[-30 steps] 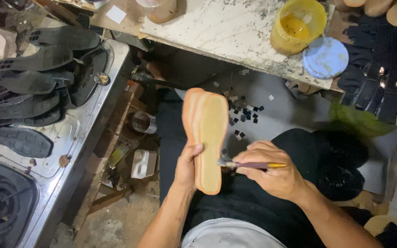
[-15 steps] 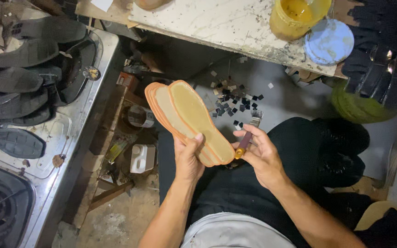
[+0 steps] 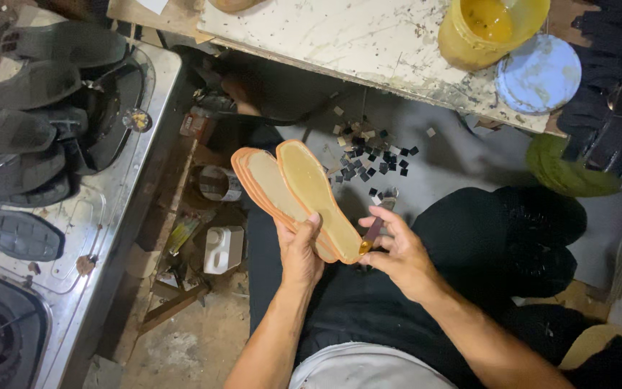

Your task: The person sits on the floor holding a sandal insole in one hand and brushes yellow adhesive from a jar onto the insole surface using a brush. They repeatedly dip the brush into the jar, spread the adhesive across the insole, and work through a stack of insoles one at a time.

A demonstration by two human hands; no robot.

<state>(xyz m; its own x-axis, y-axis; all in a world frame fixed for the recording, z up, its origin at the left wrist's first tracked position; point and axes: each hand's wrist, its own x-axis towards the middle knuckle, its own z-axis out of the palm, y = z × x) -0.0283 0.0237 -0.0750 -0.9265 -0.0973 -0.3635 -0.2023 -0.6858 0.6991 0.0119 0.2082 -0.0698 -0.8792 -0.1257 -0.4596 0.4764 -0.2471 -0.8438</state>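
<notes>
Scarred white bench up top, bearing yellow glue tub and blue lid. Over the lap, fanned tan insoles, glue-shiny. Left hand under their lower ends, fingers wrapped tight. Right hand pinching a small brush at the insoles' edge.

Left hand grips a fanned stack of tan insoles, toes pointing to ten o'clock, the top one glossy. Right hand sits just at three o'clock of the heel end, pinching a small brush whose tip touches the insole edge. Up at one o'clock, a yellow glue pot stands on the stained workbench, a blue lid beside it. Black soles pile at nine o'clock on a metal stove top.
</notes>
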